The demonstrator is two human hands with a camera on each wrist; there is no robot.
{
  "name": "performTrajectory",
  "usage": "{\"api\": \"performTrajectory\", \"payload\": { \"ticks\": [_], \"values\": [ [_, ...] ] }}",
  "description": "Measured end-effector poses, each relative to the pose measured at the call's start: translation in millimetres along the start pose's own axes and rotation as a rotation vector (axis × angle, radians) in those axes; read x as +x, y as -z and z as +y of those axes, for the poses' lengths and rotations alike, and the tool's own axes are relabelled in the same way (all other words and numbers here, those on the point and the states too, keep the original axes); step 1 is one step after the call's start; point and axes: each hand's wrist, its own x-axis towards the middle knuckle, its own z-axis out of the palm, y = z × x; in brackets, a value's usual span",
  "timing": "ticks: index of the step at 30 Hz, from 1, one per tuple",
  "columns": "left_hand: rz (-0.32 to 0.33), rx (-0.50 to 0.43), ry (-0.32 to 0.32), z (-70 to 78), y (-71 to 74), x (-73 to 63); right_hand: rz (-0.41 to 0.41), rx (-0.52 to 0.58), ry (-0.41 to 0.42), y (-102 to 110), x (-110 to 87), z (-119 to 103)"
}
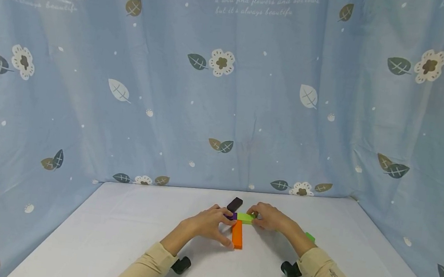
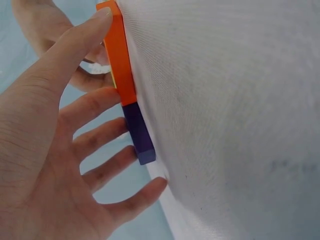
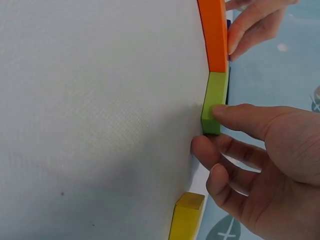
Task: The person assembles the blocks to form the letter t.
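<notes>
An orange block (image 1: 237, 235) points toward me, its far end against a row made by a purple block (image 2: 138, 131) and a light green block (image 1: 244, 218). My left hand (image 1: 209, 224) is spread at the left of the row. Its thumb touches the near end of the orange block, and its nearly straight fingers rest along the purple one. With thumb and fingers, my right hand (image 3: 280, 150) pinches the right end of the light green block; part of the index finger is hidden behind it.
A dark block (image 1: 235, 204) lies just behind the row. Behind my right forearm shows part of a green block (image 1: 310, 237). In the right wrist view a yellow block (image 3: 187, 216) lies near that hand. The white table (image 1: 121, 232) meets a patterned blue curtain (image 1: 156, 140).
</notes>
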Motion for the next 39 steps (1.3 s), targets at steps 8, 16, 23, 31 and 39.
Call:
{"api": "performTrajectory", "payload": {
  "ticks": [8,16,23,31,39],
  "values": [
    [0.003,0.011,-0.012,-0.5,-0.4,0.3,-0.019,0.043,0.014,1.1,0.9,1.9],
    [-0.001,0.016,-0.013,-2.1,-2.7,2.1,-0.025,0.077,-0.036,0.4,7.6,3.6],
    [-0.005,0.01,-0.015,-2.5,-2.4,2.4,0.059,0.047,-0.087,2.2,15.0,1.5],
    [-0.012,0.01,-0.017,-2.9,0.7,2.5,0.112,0.08,-0.122,0.7,28.2,1.2],
    [-0.014,0.007,-0.018,-2.6,1.0,2.3,0.156,0.128,-0.114,-3.6,39.6,1.7]
  ]
}}
